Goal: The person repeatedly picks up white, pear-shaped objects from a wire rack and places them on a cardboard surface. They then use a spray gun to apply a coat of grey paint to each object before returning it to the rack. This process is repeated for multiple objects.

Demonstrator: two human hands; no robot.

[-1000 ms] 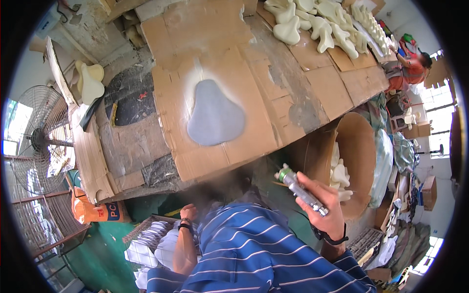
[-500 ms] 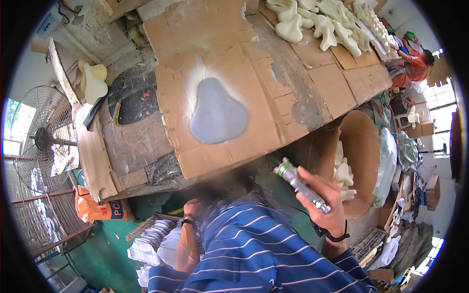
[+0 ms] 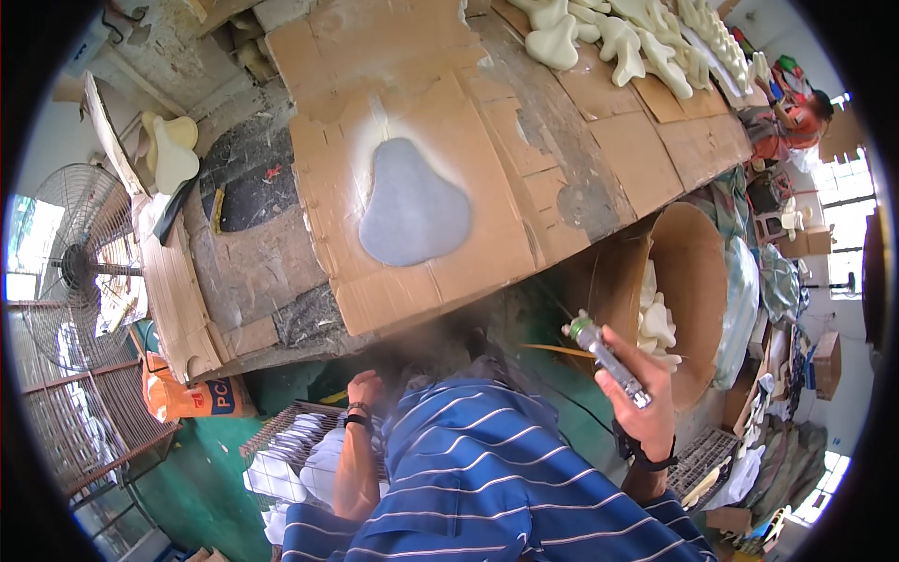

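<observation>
Your R hand [image 3: 646, 403] is wrapped round a shiny metal spray gun [image 3: 611, 358] w/ a green collar, its nozzle end pointing up-left, off the front edge of the table. Your L hand [image 3: 365, 387] hangs low by that edge, fingers loosely curled; can't tell if there's anything in it. Ahead of you, well apart from both hands, the smooth matte grey pad [image 3: 414, 208], rounded-triangle shape, narrow end away from you, lies flat on a brown corrugated cardboard sheet [image 3: 375, 304], w/ a pale, powdery-looking halo round its upper part. Under that: worn wood table [image 3: 267, 281], scuffed, patched w/ more cardbd. Upper R, a heap of cream, curvy moulded pieces [image 3: 618, 47]; beyond, a co-worker [image 3: 798, 126] in orange. R of the gun, a curved cardbd bin [image 3: 698, 281] w/ similar cream bits inside. Beside your L forearm, a wire basket [image 3: 323, 409] of flat, rounded white pieces [image 3: 274, 476], on green floor [image 3: 206, 478]. Far L: round wire-caged fan [image 3: 75, 267], plus a crinkly orange sack [image 3: 173, 389] below.
</observation>
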